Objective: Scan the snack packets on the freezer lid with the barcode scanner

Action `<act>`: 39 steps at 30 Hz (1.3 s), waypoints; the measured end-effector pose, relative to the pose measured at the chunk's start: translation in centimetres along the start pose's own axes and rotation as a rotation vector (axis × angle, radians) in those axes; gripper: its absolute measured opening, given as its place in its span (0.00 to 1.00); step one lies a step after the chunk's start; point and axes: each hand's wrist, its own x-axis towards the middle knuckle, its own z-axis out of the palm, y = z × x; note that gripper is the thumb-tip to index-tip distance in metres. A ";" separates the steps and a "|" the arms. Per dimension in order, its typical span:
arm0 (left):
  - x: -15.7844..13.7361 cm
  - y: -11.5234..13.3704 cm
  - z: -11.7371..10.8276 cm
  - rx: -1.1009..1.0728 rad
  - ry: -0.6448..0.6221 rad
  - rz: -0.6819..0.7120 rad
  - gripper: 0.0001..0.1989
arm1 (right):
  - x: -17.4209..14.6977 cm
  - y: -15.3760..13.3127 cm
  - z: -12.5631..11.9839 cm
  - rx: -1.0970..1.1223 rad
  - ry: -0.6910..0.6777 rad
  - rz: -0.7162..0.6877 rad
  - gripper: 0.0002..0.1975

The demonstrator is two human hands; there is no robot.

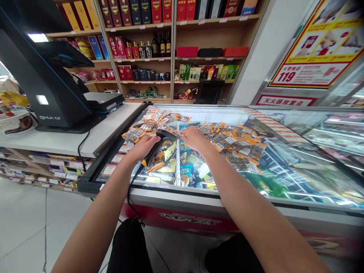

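My left hand is wrapped around a black handheld barcode scanner, whose head points right and whose cord drops over the freezer's front. Just right of the scanner head, my right hand has its fingertips pinched on a small snack packet, mostly hidden by the fingers. Many similar clear packets with orange edges lie on the freezer's glass top. One pile of packets spreads beyond my left hand. Another heap of packets lies to the right of my right hand.
The chest freezer stands before me, with bagged goods under its glass. On the left, a counter carries a dark checkout scale. Shelves of boxes and bottles rise behind. The scanner cord hangs near my legs.
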 end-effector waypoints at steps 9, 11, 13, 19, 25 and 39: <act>0.8 0.2 -0.2 -0.140 0.162 0.141 0.18 | -0.5 -3.2 -0.5 0.033 0.047 -0.146 0.23; 0.9 0.3 -0.2 -0.203 0.237 0.149 0.18 | -0.4 -4.0 -0.8 0.011 -0.012 -0.147 0.24; 0.9 0.4 -0.2 -0.246 0.277 0.158 0.17 | -0.3 -3.9 -1.2 -0.070 0.010 -0.051 0.25; 1.0 0.5 0.0 -0.272 0.272 0.152 0.16 | -0.9 -0.3 -2.1 -0.289 0.042 0.190 0.17; 1.4 -0.1 0.3 -0.279 0.238 0.169 0.17 | 1.5 0.5 -3.1 -0.289 0.077 0.221 0.18; 1.3 0.2 1.3 -0.251 0.221 0.161 0.17 | 9.2 -0.3 -1.0 -0.215 -0.167 0.085 0.23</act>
